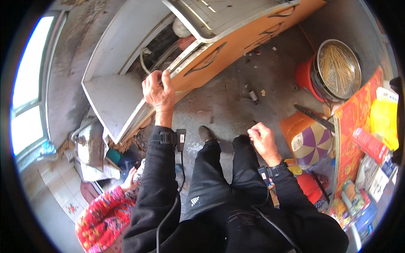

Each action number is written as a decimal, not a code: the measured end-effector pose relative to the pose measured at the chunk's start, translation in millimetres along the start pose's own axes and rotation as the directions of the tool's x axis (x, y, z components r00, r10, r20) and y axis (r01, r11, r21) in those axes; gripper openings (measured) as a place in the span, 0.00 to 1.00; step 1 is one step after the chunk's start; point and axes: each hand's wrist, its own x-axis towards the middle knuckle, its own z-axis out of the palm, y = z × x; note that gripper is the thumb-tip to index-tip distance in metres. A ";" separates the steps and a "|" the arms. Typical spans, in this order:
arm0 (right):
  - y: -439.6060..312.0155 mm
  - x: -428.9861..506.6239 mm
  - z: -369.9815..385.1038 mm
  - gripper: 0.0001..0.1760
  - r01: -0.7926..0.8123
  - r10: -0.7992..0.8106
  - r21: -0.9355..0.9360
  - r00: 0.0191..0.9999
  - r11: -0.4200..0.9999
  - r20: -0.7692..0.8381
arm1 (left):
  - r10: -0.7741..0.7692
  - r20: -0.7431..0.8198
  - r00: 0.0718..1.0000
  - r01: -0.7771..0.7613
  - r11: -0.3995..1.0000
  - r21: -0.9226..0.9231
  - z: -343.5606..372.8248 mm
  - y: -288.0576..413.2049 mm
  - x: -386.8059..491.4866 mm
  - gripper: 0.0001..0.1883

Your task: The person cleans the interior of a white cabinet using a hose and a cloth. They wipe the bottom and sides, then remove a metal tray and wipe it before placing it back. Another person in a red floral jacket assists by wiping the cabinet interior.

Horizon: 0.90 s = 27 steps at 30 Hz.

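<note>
My left hand [159, 90] is hooked over the top front edge of an orange-fronted kitchen cabinet [199, 74], thumb on the outer side and fingers inward. Beneath the missing countertop section the cabinet interior shows a pale hose [144, 61] and a reddish bundle [186, 42]. Beyond that opening a metal stove top or sink panel [218, 19] covers the cabinet. My right hand [263, 139] hangs over my right knee, its fingers curled in a loose fist, with nothing visible in it. Both wrists wear black straps with cabled small boxes.
At the left, a person in a red floral sleeve [104, 215] reaches a hand towards the cabinet's end. A metal colander of thin sticks [338, 68] sits by a red bucket [305, 77]. A round-topped stool [311, 147] and a cluttered red-covered table [357, 110] stand right. Debris dots the concrete floor [227, 101].
</note>
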 end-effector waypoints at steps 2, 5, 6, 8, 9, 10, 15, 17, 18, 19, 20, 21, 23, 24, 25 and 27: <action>-5.0 11.8 -17.0 0.10 0.142 -0.142 0.100 0.990 0.985 -0.002 | 0.093 -0.007 0.996 -0.093 0.996 0.016 -3.1 -0.5 2.2 0.16; -21.9 29.4 -32.0 0.10 0.219 -0.221 0.124 0.975 0.968 0.004 | 0.062 0.102 0.993 -0.075 0.989 0.129 -4.7 0.8 7.9 0.20; -28.1 36.2 -34.8 0.10 0.239 -0.241 0.138 0.970 0.961 0.002 | 0.127 0.068 0.990 -0.135 0.983 0.122 -3.9 1.3 10.5 0.20; -38.1 45.0 -36.4 0.10 0.196 -0.205 0.216 0.978 0.957 0.021 | 0.140 0.081 0.987 -0.151 0.977 0.151 -4.3 0.0 11.7 0.20; -42.1 48.5 -35.4 0.09 0.194 -0.208 0.197 0.977 0.961 0.049 | 0.083 0.130 0.988 -0.108 0.975 0.194 -4.6 -0.7 12.3 0.20; -45.1 50.6 -34.2 0.08 0.180 -0.199 0.203 0.977 0.963 0.075 | 0.059 0.135 0.989 -0.084 0.978 0.189 -4.5 -0.7 12.2 0.20; -45.8 47.7 -22.3 0.07 0.129 -0.142 0.071 0.963 0.989 0.229 | 0.106 0.144 0.984 -0.130 0.978 0.165 -8.3 -1.9 9.9 0.21; -45.1 44.0 -20.5 0.08 0.229 -0.240 0.070 0.929 0.971 0.282 | 0.077 0.121 0.990 -0.097 0.980 0.173 -10.6 0.6 7.7 0.22; -44.8 42.0 -22.5 0.08 0.239 -0.244 0.052 0.926 0.970 0.287 | 0.077 0.101 0.992 -0.092 0.984 0.151 -11.4 1.1 8.2 0.22; -43.7 38.9 -27.1 0.08 0.200 -0.195 0.011 0.938 0.980 0.287 | 0.041 0.117 0.992 -0.053 0.994 0.098 -11.9 1.2 8.6 0.22; -43.1 38.1 -31.7 0.09 0.247 -0.242 0.020 0.928 0.969 0.284 | 0.054 0.088 0.995 -0.062 0.995 0.081 -12.8 1.2 8.2 0.21; -42.4 38.9 -36.0 0.09 0.247 -0.241 0.013 0.931 0.969 0.275 | 0.006 0.141 0.990 -0.018 0.996 0.088 -13.6 0.9 8.7 0.21; -37.2 36.6 -47.0 0.09 0.162 -0.161 0.012 0.959 0.987 0.231 | -0.071 0.184 0.980 0.061 0.996 0.060 -14.8 -0.6 11.8 0.22; -33.2 36.1 -52.9 0.09 0.204 -0.208 0.040 0.959 0.978 0.194 | -0.095 0.138 0.986 0.091 0.995 0.040 -13.6 -0.8 15.2 0.23; -28.1 33.6 -59.6 0.09 0.172 -0.176 0.044 0.974 0.984 0.145 | -0.197 0.178 0.964 0.191 0.980 0.052 -12.2 1.1 17.2 0.25; -15.6 27.1 -76.3 0.09 0.190 -0.194 0.062 0.979 0.980 0.065 | -0.253 0.112 0.961 0.255 0.967 0.002 -11.0 11.6 17.7 0.23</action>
